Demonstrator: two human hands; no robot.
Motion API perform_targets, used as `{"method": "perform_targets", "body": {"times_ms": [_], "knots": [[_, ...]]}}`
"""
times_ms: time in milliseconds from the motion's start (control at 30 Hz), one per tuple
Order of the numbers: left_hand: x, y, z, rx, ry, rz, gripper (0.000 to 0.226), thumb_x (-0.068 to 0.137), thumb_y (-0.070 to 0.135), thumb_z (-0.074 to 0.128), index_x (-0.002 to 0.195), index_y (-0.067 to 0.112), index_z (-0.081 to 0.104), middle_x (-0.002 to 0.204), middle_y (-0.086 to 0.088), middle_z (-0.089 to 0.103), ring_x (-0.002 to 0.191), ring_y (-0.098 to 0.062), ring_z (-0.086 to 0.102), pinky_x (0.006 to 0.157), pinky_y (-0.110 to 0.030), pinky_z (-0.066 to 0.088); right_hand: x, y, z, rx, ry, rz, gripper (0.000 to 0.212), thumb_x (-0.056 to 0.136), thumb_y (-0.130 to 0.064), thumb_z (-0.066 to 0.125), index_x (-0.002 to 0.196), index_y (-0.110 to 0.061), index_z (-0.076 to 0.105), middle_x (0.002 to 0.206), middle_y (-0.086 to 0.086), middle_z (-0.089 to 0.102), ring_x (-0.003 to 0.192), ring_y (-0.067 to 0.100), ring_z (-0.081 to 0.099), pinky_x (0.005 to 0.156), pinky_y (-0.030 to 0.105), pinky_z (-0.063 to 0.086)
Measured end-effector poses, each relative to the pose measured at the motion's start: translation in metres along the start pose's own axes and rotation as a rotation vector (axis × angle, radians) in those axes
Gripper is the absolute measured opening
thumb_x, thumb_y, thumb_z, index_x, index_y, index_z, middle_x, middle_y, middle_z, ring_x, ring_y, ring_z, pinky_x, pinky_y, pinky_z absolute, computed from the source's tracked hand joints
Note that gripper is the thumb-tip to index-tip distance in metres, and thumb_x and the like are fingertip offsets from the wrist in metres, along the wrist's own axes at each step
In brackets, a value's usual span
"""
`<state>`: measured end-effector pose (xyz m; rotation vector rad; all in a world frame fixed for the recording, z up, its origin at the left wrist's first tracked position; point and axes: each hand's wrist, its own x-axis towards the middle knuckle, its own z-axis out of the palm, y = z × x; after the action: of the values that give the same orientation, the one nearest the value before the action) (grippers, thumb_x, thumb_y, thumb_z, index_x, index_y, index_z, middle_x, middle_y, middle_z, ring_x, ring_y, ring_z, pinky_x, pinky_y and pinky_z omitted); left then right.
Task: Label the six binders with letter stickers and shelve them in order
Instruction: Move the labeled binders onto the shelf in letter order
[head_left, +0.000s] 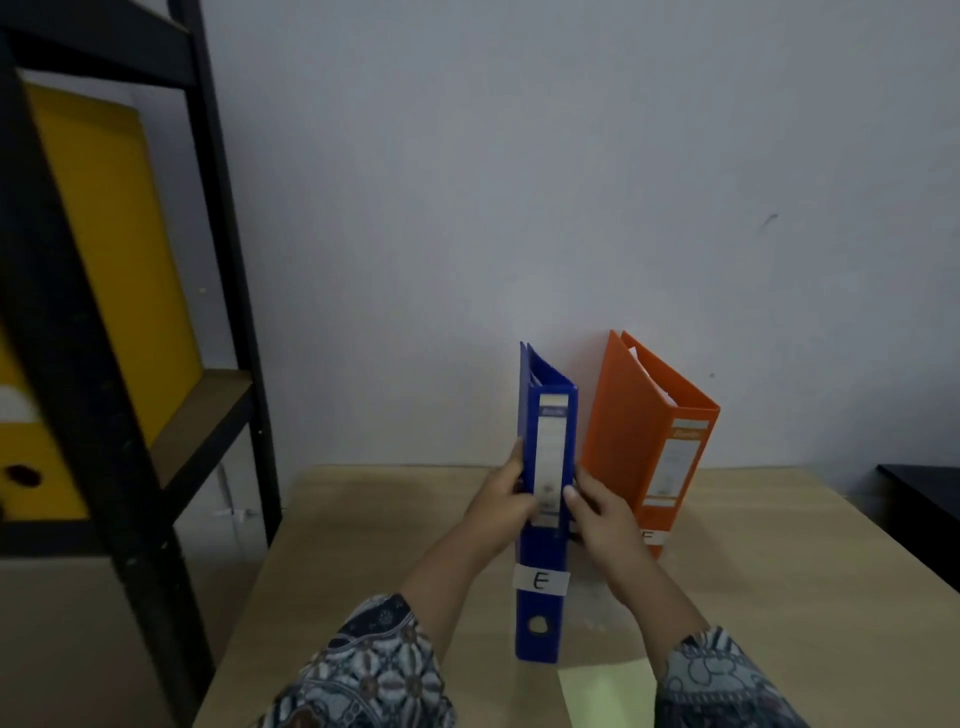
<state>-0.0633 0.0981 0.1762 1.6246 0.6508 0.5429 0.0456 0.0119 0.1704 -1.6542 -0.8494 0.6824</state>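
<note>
Grip: both hands clasp the blue binder (545, 499) by its spine, one on each side, at about mid-height.
Left hand (506, 501): fingers wrapped round the left edge of the spine, thumb across the front of the spine label.
Right hand (597, 512): closed on the right edge of the spine, thumb tip on the label.
Blue binder: upright, spine toward the camera, its foot at the wooden table (779, 597); whether it rests there or is just raised cannot be told.
Letter sticker (541, 580): white strip marked "E", low on the blue spine, above the finger hole.
Orange binder (639, 441): upright on the table just right of the blue one, against the wall; a white sticker low on its spine is partly hidden by the right hand.
Sleeves: patterned, blue and grey.
Paper (608, 696): pale yellow-green sheet on the table's near edge.
Shelf (223, 260): black metal rack at left.
Yellow binder (119, 260): standing on the shelf.
</note>
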Motion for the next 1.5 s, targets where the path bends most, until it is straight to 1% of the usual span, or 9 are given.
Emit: {"method": "perform_targets", "body": {"times_ms": [133,300,433,667,800,1000,1133,1300,1500], "knots": [[-0.054,0.019,-0.008,-0.070,0.015,0.009,0.072,0.089,-0.003,0.043,0.144,0.039,0.023,0.116,0.010,0.056,0.102,-0.006,0.055,0.069,-0.017,0.046,-0.040,-0.016,0.013,0.076,-0.104,-0.011,0.047,0.097,-0.037,0.041,0.143,-0.039,0.032,0.134,0.000,0.053,0.111,0.019,0.057,0.080,0.034,0.054],[-0.115,0.028,-0.015,-0.190,0.064,-0.027,0.072,0.094,0.003,0.038,0.144,0.048,0.013,0.121,0.007,0.049,0.106,-0.016,0.053,0.081,-0.033,0.051,-0.097,-0.035,0.031,0.113,-0.245,-0.060,0.048,0.097,-0.048,0.032,0.143,-0.051,0.020,0.130,-0.007,0.053,0.107,0.015,0.059,0.069,0.028,0.055],[-0.153,0.033,-0.025,-0.215,0.106,-0.081,0.060,0.098,0.026,0.043,0.144,0.050,0.013,0.134,-0.001,0.046,0.117,-0.025,0.050,0.089,-0.043,0.051,-0.129,-0.039,0.045,0.130,-0.308,-0.067,0.048,0.097,-0.049,0.031,0.143,-0.050,0.019,0.131,-0.003,0.053,0.109,0.018,0.060,0.072,0.033,0.056],[-0.218,0.042,-0.057,-0.130,0.141,-0.070,0.057,0.099,0.040,0.040,0.147,0.046,0.010,0.140,0.003,0.040,0.123,-0.023,0.046,0.095,-0.043,0.047,-0.178,-0.059,0.079,0.090,-0.367,-0.099,0.048,0.096,-0.050,0.033,0.141,-0.056,0.016,0.131,-0.006,0.053,0.104,0.016,0.061,0.069,0.033,0.057],[-0.248,0.049,-0.084,-0.046,0.128,-0.060,0.059,0.100,0.040,0.038,0.148,0.044,0.006,0.143,0.001,0.037,0.120,-0.022,0.046,0.079,-0.032,0.052,-0.198,-0.076,0.106,0.062,-0.386,-0.105,0.051,0.095,-0.051,0.036,0.139,-0.059,0.012,0.128,-0.010,0.051,0.103,0.012,0.060,0.070,0.034,0.057],[-0.311,0.048,-0.148,0.051,0.138,-0.064,0.057,0.099,0.045,0.037,0.147,0.045,0.006,0.128,0.006,0.047,0.100,-0.012,0.056,0.083,-0.035,0.054,-0.242,-0.110,0.173,0.013,-0.410,-0.079,0.055,0.093,-0.054,0.038,0.141,-0.056,0.010,0.125,-0.011,0.053,0.102,0.012,0.060,0.069,0.034,0.056],[-0.359,0.041,-0.206,0.091,0.143,-0.106,0.055,0.099,0.045,0.036,0.147,0.042,0.011,0.110,0.010,0.052,0.094,-0.013,0.060,0.071,-0.029,0.055,-0.279,-0.128,0.232,0.002,-0.438,-0.035,0.052,0.095,-0.051,0.037,0.142,-0.048,0.015,0.109,-0.013,0.057,0.093,0.012,0.063,0.067,0.030,0.053],[-0.411,0.034,-0.269,0.193,0.126,-0.169,0.053,0.098,0.049,0.036,0.147,0.038,0.019,0.112,0.003,0.059,0.095,-0.017,0.064,0.077,-0.033,0.056,-0.319,-0.139,0.300,0.013,-0.486,0.056,0.049,0.094,-0.055,0.037,0.140,-0.047,0.023,0.109,-0.002,0.063,0.093,0.017,0.065,0.068,0.035,0.054],[-0.488,0.045,-0.346,0.174,0.200,-0.198,0.052,0.097,0.045,0.041,0.145,0.037,0.024,0.116,0.000,0.058,0.098,-0.021,0.064,0.077,-0.038,0.057,-0.364,-0.178,0.381,0.015,-0.585,-0.088,0.056,0.095,-0.049,0.040,0.144,-0.046,0.013,0.119,-0.005,0.056,0.097,0.012,0.060,0.069,0.027,0.050]]}}
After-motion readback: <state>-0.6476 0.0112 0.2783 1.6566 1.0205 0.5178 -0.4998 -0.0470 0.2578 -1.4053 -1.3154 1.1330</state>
